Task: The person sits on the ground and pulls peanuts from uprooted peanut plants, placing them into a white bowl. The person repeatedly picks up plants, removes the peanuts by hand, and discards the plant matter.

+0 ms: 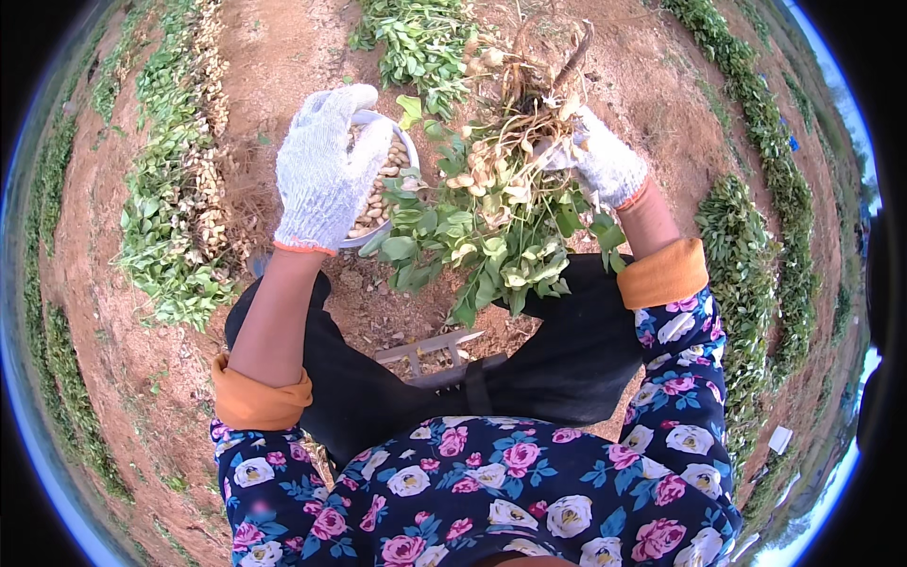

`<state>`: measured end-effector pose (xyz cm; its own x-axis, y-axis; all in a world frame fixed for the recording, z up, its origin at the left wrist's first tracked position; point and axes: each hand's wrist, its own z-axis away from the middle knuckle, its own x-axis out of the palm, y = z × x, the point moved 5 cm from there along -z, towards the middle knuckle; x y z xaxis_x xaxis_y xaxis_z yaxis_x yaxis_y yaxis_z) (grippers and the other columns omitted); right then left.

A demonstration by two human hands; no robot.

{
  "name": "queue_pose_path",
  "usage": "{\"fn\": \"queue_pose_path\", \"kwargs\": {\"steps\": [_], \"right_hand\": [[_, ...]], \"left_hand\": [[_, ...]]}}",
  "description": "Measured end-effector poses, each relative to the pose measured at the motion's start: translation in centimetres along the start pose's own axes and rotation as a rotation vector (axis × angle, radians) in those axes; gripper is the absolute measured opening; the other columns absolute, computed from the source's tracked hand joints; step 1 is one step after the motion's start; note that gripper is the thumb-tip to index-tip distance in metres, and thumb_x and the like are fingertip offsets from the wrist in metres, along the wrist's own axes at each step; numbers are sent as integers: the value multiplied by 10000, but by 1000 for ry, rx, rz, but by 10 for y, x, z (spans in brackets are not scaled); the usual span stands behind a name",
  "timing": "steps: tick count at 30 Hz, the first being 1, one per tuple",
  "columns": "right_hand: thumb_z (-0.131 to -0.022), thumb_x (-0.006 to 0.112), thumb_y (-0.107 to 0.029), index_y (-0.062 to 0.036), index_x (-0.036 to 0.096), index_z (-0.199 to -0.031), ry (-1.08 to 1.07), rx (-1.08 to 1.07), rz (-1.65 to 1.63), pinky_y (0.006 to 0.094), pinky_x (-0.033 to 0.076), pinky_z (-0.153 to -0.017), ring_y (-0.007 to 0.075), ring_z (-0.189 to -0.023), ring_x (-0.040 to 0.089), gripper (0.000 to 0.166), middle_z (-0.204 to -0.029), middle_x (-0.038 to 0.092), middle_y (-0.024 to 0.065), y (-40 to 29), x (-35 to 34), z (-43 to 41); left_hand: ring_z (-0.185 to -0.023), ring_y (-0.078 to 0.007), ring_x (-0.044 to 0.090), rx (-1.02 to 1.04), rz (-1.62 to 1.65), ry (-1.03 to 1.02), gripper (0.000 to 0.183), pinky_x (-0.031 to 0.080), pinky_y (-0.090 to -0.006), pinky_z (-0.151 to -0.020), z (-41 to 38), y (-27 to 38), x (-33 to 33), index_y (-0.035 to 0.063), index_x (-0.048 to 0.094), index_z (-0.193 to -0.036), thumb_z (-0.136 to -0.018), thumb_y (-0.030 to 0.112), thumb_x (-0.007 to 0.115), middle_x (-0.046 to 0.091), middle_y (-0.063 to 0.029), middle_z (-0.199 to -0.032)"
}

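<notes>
My left hand (pixel 329 166), in a white knitted glove with an orange cuff edge, is above the left side of a bowl (pixel 417 159) with a pale rim. Thumb and fingers stand apart, and I see nothing between them. Picked peanuts (pixel 372 212) in their shells lie in the bowl, partly covered by the hand. Beside it my right hand (pixel 606 159), gloved the same way, grips an uprooted peanut plant (pixel 489 227) near its roots. Pods (pixel 478 170) hang among its stems, roots upward, and the green leaves droop towards my knees.
A row of pulled peanut plants (pixel 159 212) with exposed pods lies on the left. Another leafy heap (pixel 425 53) is ahead, and more rows (pixel 740 234) run along the right. Between my legs a low slatted frame (pixel 432 354) stands on the reddish soil (pixel 283 49).
</notes>
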<state>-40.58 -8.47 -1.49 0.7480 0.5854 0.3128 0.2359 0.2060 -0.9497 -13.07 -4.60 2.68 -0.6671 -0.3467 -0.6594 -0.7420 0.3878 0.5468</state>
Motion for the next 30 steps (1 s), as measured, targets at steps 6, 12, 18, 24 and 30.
{"fn": "queue_pose_path", "kwargs": {"steps": [6, 12, 18, 24, 30], "right_hand": [[-866, 611, -90, -46, 344, -1330, 66, 105, 158, 362, 507, -869, 192, -907, 623, 537, -967, 596, 65, 5, -4, -6], [-792, 708, -137, -46, 442, -1230, -83, 115, 159, 374, 519, -882, 205, -1021, 589, 521, -1095, 574, 74, 1, 21, -11], [-757, 710, -70, -47, 424, -1292, -111, 185, 237, 353, 523, -857, 185, -1040, 568, 607, -1176, 553, 84, -4, 45, -16], [-705, 798, -193, -50, 422, -1257, -37, 192, 209, 342, 450, -895, 174, -1046, 524, 683, -1146, 523, 55, -2, 49, -17], [-886, 608, -213, -52, 345, -1320, -106, -59, 152, 347, 507, -848, 211, -951, 618, 533, -1027, 625, 99, 3, 17, -11]], "left_hand": [[-934, -128, 587, -137, 500, -52, 219, 466, -258, -833, 4, 12, 5, 16, 601, -1077, -862, 55, 585, 606, -69, -1016], [-839, -213, 592, 59, 427, 151, 266, 471, -297, -720, -7, 31, -10, 27, 596, -1056, -802, 87, 650, 595, -107, -959], [-679, -208, 565, 173, 211, 106, 305, 453, -325, -609, -4, 39, -9, 70, 608, -1032, -763, 176, 705, 592, -109, -929], [-809, -185, 603, 86, 257, 55, 290, 480, -293, -743, -1, 42, -8, 18, 603, -1072, -790, 55, 660, 605, -98, -963], [-784, -239, 596, 242, 303, 113, 252, 463, -333, -689, 2, 49, -15, 63, 633, -1008, -759, 82, 664, 620, -86, -870]]}}
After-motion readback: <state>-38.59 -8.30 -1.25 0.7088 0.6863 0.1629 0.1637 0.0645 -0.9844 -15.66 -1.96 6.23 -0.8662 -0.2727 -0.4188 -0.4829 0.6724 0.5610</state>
